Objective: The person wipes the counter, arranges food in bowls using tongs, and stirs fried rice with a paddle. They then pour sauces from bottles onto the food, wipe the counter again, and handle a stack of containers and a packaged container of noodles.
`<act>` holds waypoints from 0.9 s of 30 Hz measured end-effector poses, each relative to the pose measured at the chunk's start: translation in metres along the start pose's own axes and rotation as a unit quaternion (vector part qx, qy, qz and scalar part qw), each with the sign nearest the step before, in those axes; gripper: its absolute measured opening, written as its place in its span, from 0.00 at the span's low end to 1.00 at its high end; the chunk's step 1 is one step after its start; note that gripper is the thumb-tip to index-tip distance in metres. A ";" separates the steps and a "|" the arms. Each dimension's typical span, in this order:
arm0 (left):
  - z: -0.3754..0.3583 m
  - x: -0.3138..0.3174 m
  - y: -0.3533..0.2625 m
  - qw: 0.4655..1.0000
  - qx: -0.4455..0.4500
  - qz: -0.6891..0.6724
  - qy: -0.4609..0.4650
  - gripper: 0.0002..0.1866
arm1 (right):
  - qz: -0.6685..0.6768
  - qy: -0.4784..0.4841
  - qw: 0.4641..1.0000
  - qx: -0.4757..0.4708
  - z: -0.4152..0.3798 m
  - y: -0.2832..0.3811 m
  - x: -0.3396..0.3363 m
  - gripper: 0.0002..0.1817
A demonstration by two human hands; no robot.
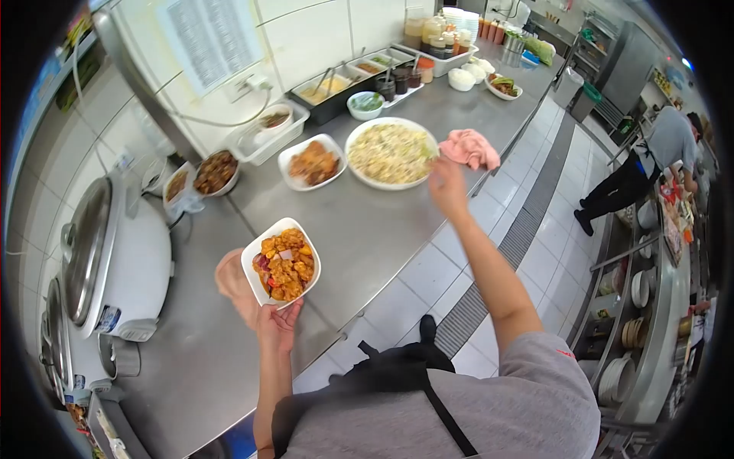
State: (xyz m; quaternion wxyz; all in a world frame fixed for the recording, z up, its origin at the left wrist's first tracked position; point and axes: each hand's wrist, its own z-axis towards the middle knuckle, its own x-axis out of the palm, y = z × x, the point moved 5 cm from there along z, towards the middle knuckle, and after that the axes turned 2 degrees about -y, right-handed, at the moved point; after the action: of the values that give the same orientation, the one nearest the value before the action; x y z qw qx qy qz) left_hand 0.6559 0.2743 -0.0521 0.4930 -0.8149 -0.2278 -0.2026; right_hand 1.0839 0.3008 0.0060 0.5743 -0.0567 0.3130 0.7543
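Observation:
My left hand (pixel 277 327) grips the near edge of a white square bowl (pixel 314 284), held over the steel counter. Saucy fried meat pieces (pixel 287 264) with bits of onion and red pepper fill it. A peach-coloured cloth (pixel 235 284) shows behind the bowl's left side. My right hand (pixel 446 185), smeared by motion, is at the right rim of a round white plate (pixel 365 177) heaped with fried rice (pixel 391 153). Just beyond that hand lies a crumpled pink cloth (pixel 471 148) at the counter's edge. Another square dish (pixel 290 177) holds fried meat left of the rice.
Sauce trays (pixel 325 90), a bowl of greens (pixel 365 105) and bottles (pixel 437 38) line the wall side of the steel counter (pixel 206 321). Large cookers (pixel 126 252) stand at left. Across the tiled aisle, a person (pixel 657 157) bends over a worktop beside shelves of plates (pixel 615 381).

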 end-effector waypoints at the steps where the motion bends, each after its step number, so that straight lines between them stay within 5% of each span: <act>1: 0.012 0.014 0.014 1.000 -0.005 -0.012 -0.003 0.20 | -0.026 0.020 0.999 0.013 0.016 -0.051 -0.015 0.15; 3: 0.036 0.038 0.037 0.999 0.019 -0.023 -0.020 0.19 | -0.049 0.043 0.998 0.021 0.041 -0.135 -0.028 0.16; 6: 0.058 0.064 0.055 0.994 0.066 -0.038 -0.073 0.18 | -0.301 0.245 0.921 0.022 0.047 -0.180 -0.019 0.21; 9: 0.076 0.073 0.069 0.988 0.090 -0.046 -0.116 0.18 | -0.187 0.264 0.945 0.053 0.037 -0.200 0.003 0.20; 12: 0.077 0.081 0.077 0.988 0.102 -0.079 -0.079 0.17 | -0.074 0.172 0.981 -0.046 0.007 -0.132 0.010 0.11; 14: 0.054 0.090 0.090 0.987 0.078 -0.091 -0.111 0.19 | -0.093 0.426 0.898 0.053 0.003 -0.053 -0.005 0.10; 15: 0.041 0.101 0.100 0.989 0.040 -0.090 -0.111 0.21 | -0.093 0.325 0.940 -0.045 -0.020 -0.026 -0.007 0.09; 16: 0.026 0.116 0.110 0.995 0.034 -0.043 -0.082 0.24 | 0.194 0.295 0.935 -0.036 -0.058 -0.021 0.005 0.09; 17: 0.009 0.132 0.122 0.998 0.023 0.005 -0.052 0.26 | 0.210 0.386 0.898 -0.009 -0.070 0.014 0.007 0.09; 19: -0.019 0.157 0.147 0.995 -0.071 -0.045 -0.047 0.26 | 0.416 0.526 0.738 0.069 -0.095 0.085 0.017 0.07; 20: -0.019 0.160 0.139 0.996 0.065 -0.012 -0.051 0.28 | 0.422 0.533 0.731 0.060 -0.097 0.097 0.024 0.07; 22: -0.029 0.145 0.111 0.992 0.090 -0.024 -0.085 0.27 | 0.582 0.416 0.697 -0.047 -0.080 0.126 0.029 0.09; 24: -0.037 0.120 0.095 0.980 0.086 -0.083 -0.160 0.21 | 0.599 0.586 0.524 0.151 -0.068 0.108 0.069 0.12; 26: -0.040 0.090 0.091 0.977 0.070 -0.001 -0.204 0.19 | 0.603 0.406 0.454 0.515 -0.056 0.088 0.127 0.14; 27: -0.038 0.077 0.090 0.965 0.057 0.081 -0.242 0.18 | 0.567 0.334 0.496 0.567 -0.044 0.080 0.151 0.17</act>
State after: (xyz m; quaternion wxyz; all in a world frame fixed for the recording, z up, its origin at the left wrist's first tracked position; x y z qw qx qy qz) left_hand 0.7661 0.2160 -0.0570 0.4831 -0.8262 -0.2848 0.0547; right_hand 0.9488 0.3912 -0.0636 -0.2151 0.2228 0.8066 0.5034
